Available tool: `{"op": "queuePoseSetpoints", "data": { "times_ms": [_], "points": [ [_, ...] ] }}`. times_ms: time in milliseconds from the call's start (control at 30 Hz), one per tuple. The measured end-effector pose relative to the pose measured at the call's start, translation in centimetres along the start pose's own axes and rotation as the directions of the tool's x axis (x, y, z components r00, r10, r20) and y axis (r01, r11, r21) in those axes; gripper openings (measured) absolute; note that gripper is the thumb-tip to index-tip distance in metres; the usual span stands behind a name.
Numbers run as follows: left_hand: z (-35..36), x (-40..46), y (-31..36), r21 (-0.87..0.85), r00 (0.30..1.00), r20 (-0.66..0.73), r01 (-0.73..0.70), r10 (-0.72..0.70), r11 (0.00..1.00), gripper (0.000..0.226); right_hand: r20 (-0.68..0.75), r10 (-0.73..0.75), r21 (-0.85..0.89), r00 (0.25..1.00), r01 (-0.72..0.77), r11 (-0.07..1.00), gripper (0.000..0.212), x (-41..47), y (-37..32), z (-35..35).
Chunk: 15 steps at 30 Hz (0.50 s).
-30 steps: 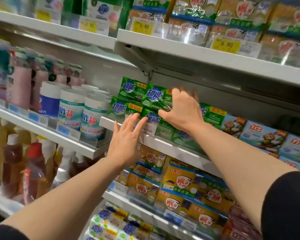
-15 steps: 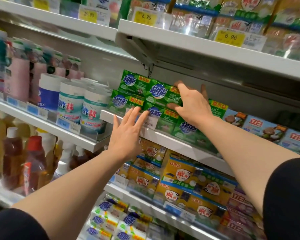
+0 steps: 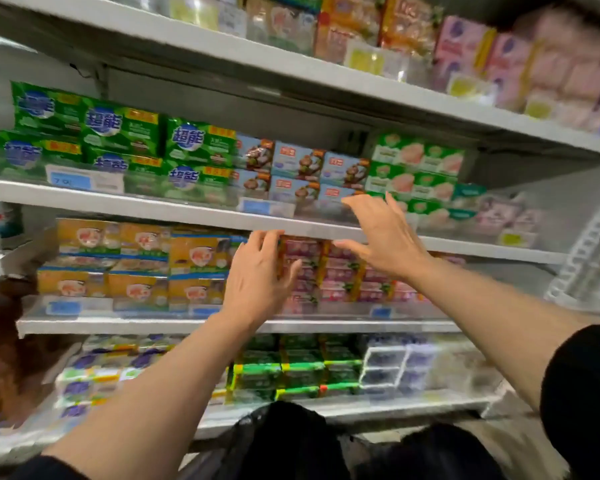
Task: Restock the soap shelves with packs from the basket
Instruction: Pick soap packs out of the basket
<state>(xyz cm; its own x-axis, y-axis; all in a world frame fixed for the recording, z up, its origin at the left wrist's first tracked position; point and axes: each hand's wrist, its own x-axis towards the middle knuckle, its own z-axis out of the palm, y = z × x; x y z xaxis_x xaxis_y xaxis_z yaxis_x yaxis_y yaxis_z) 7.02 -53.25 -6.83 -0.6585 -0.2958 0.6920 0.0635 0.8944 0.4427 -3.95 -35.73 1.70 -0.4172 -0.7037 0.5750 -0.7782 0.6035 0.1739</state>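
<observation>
Green soap packs (image 3: 118, 133) are stacked two high at the left of the middle shelf (image 3: 153, 206). To their right stand light blue soap boxes (image 3: 297, 168), then green and pink packs (image 3: 416, 168). My right hand (image 3: 381, 233) is raised with spread, relaxed fingers at the shelf's front edge, below the blue boxes, and holds nothing. My left hand (image 3: 257, 278) hovers open in front of the pink packs (image 3: 336, 271) one shelf lower. A dark shape (image 3: 284, 441) at the bottom edge may be the basket; blur hides what it is.
Orange soap packs (image 3: 136, 265) fill the left of the lower shelf. Green and purple packs (image 3: 302, 368) sit on the shelf under it. Pink packs (image 3: 520, 64) and yellow price tags (image 3: 361, 58) line the top shelf. A slotted white upright (image 3: 593, 244) stands at the right.
My view has swung right along the shelves. My right hand has left the green packs and moved right to the blue boxes. My left hand has dropped to the shelf below.
</observation>
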Motion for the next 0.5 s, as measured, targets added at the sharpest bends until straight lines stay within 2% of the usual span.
{"op": "queuePoseSetpoints", "data": {
  "times_ms": [133,267,333,367,500],
  "points": [
    [7.5,-2.4,11.3,-0.158,0.965,0.171,-0.173,0.200,0.972,0.048,0.040,0.255,-0.116,0.966,-0.249,0.961,0.063,-12.5,8.8,-4.7],
    [13.4,-5.4,22.0,-0.309,0.864,0.305,-0.308,0.400,0.900,0.055,0.088,0.487,-0.220,0.869,-0.460,0.860,0.057,-26.1,15.5,-9.9],
    [15.9,-7.3,27.1,-0.398,0.803,0.366,-0.323,0.471,0.859,0.068,0.103,0.586,-0.258,0.804,-0.547,0.796,0.051,-32.9,17.7,-12.5],
    [17.2,-8.3,29.5,-0.435,0.770,0.390,-0.329,0.505,0.838,0.067,0.111,0.637,-0.279,0.763,-0.591,0.756,0.047,-36.3,18.7,-13.7],
    [21.8,-12.4,38.0,-0.586,0.644,0.401,-0.367,0.652,0.722,0.047,0.090,0.828,-0.345,0.554,-0.763,0.547,0.036,-47.7,20.9,-17.9]
  ]
}}
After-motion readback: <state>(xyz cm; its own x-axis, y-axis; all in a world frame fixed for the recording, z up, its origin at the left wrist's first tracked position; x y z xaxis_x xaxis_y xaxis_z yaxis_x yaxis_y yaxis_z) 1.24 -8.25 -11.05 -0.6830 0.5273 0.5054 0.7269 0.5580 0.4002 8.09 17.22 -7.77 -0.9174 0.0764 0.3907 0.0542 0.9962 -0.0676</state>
